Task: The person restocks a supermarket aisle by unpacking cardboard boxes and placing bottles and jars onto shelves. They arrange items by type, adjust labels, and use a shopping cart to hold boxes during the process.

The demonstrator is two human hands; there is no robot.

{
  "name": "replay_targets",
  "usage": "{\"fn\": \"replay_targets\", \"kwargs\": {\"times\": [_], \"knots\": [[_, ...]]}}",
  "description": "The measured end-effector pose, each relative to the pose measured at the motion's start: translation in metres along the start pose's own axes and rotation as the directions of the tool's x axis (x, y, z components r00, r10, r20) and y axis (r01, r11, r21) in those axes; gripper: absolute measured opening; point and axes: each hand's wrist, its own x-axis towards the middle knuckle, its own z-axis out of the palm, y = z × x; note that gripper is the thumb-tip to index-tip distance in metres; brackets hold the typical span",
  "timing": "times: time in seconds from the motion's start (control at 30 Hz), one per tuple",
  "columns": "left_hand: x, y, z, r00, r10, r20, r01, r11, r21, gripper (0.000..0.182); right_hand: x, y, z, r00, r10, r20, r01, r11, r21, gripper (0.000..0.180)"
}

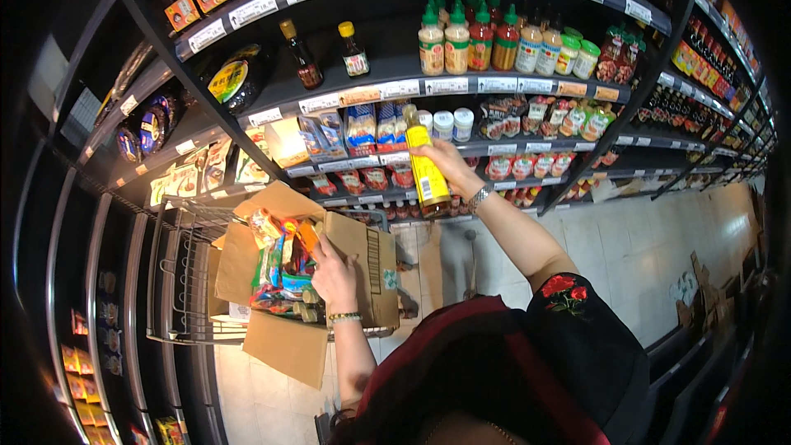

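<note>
A bottle with a yellow label [426, 167] is gripped in my right hand [450, 165], tilted slightly in front of the lower shelves. Down at the left, my left hand [334, 273] reaches over an opened cardboard box [364, 266], its fingers at an orange packet [309, 236]; the grip there is partly hidden. Colourful packets [287, 259] and several bottles or jars [306, 311] lie inside the box. Its flaps are folded outwards. The box sits in a wire shopping cart [179, 340].
Ahead, a black shelf unit carries squeeze bottles with green caps [457, 43], two separate sauce bottles [355, 52], white-lidded jars [463, 125] and bagged goods [361, 127]. More shelves curve round the left. Torn cardboard [701, 278] lies on the tiled floor at right.
</note>
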Motion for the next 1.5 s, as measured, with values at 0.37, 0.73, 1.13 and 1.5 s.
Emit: {"fn": "replay_targets", "kwargs": {"times": [0.37,0.73,1.13,1.5], "knots": [[0.039,-0.046,-0.001,0.999,-0.008,-0.036,0.011,0.996,0.086,0.08,-0.018,0.083,-0.007,0.963,0.131,-0.237,-0.143,0.989,-0.032,0.043],[0.074,-0.089,0.002,0.998,-0.06,-0.023,0.064,0.977,0.202,0.082,0.02,0.065,0.011,0.978,0.032,-0.208,-0.03,0.999,0.011,0.047],[0.091,-0.109,0.002,0.998,-0.065,-0.025,0.069,0.974,0.217,0.083,0.075,0.028,0.008,0.964,-0.056,-0.259,0.073,0.996,0.06,0.038],[0.093,-0.106,0.0,0.996,-0.083,-0.02,0.085,0.977,0.198,0.085,0.107,0.036,-0.024,0.978,0.004,-0.206,0.01,0.998,0.066,0.049]]}}
